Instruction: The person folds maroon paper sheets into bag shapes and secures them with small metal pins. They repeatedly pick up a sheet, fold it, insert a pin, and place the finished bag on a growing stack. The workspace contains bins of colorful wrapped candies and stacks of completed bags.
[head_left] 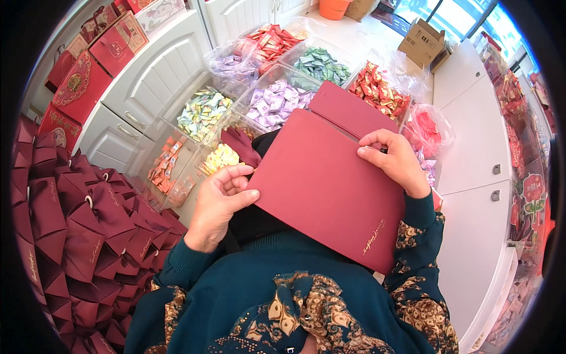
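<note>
A flat dark red box (330, 183) lies tilted above a seated person's lap, gold lettering near its lower right corner. A narrow dark red panel (354, 106) shows along its far edge; whether it is a flap or a second piece, I cannot tell.

The left hand (217, 203) pinches the box's left corner, thumb on top and forefinger at the edge, other fingers curled. The right hand (396, 159) has thumb and forefinger brought together on the box's far edge.

The step in hand looks like handling the unopened box by its edges. The next move seems to call for a steady left grip while the right fingers work the far edge.

Counts: two hands, one flat box, one narrow panel. Left of the box is a heap of folded boxes (82, 242), overlapping too much to count. Beyond it are one pile each of green sweets (321, 66), lilac sweets (277, 103) and red-and-gold sweets (377, 88); beyond its left corner, one of orange sweets (165, 165). One orange pot (334, 8) stands farthest beyond the box.
</note>
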`<state>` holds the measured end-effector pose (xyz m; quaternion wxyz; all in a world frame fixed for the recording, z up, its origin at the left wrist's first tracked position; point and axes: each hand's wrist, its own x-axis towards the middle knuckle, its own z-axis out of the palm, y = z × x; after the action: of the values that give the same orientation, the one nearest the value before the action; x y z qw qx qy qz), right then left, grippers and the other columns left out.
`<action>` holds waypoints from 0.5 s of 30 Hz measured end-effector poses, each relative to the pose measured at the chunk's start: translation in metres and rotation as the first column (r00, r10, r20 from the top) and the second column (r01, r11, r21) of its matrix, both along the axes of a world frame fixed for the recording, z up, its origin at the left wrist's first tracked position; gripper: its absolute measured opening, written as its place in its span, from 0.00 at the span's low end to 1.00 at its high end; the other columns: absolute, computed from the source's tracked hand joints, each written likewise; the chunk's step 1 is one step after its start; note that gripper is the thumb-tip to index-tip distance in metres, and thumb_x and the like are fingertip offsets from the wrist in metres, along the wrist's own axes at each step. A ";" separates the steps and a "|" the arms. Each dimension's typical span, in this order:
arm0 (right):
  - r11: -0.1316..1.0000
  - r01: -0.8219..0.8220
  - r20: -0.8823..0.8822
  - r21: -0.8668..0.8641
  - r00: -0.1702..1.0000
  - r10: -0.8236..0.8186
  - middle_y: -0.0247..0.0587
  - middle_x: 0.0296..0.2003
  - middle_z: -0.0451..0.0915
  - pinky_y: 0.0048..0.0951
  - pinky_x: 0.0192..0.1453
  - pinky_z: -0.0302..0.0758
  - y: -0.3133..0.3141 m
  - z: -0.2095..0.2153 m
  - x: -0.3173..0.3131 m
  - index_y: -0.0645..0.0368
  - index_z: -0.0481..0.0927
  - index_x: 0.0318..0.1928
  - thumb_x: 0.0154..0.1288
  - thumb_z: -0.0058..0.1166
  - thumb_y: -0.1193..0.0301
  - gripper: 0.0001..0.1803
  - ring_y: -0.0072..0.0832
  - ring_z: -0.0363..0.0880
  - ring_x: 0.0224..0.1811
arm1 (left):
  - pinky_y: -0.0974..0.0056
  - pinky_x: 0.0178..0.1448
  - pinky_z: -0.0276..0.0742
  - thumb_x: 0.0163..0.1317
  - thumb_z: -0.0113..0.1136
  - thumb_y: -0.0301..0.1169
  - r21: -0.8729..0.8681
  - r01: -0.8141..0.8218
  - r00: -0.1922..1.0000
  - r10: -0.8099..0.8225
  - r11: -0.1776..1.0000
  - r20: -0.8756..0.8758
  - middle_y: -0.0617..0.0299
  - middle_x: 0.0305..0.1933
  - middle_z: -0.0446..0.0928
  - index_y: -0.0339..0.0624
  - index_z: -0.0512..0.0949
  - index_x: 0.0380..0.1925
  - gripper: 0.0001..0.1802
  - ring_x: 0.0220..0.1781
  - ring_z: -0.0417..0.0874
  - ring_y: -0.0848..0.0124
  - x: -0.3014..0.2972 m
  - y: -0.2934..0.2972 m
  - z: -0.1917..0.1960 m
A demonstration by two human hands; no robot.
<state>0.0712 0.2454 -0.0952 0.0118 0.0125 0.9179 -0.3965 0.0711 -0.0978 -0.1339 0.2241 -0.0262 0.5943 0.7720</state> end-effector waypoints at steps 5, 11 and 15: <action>0.993 -0.090 -0.026 -0.071 0.996 0.089 0.42 0.36 0.83 0.29 0.45 0.76 -0.008 0.005 -0.003 0.63 0.85 0.40 0.59 0.64 0.64 0.15 0.30 0.81 0.38 | 0.67 0.61 0.75 0.60 0.59 0.15 0.075 0.051 0.998 -0.049 0.996 -0.024 0.61 0.54 0.73 0.31 0.68 0.63 0.29 0.54 0.79 0.73 0.004 -0.006 0.016; 0.986 -0.156 -0.066 -0.065 0.986 0.152 0.42 0.36 0.83 0.28 0.44 0.75 -0.008 0.010 -0.003 0.64 0.84 0.41 0.60 0.64 0.65 0.15 0.29 0.81 0.39 | 0.62 0.70 0.67 0.66 0.52 0.19 0.057 0.228 0.973 -0.225 0.972 -0.055 0.52 0.68 0.68 0.33 0.57 0.70 0.32 0.66 0.72 0.66 -0.011 0.007 0.014; 0.985 0.088 -0.036 -0.148 0.995 -0.094 0.37 0.35 0.83 0.26 0.44 0.75 0.030 0.026 0.020 0.65 0.83 0.44 0.62 0.62 0.66 0.15 0.22 0.78 0.38 | 0.62 0.69 0.68 0.65 0.55 0.21 0.053 0.241 0.969 -0.237 0.969 -0.074 0.52 0.65 0.71 0.34 0.58 0.70 0.34 0.66 0.73 0.67 -0.013 0.001 0.011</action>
<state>0.0910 0.2758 -0.0688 -0.0251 0.0451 0.8850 -0.4628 0.0581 -0.0972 -0.1229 0.2960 0.0784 0.5762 0.7578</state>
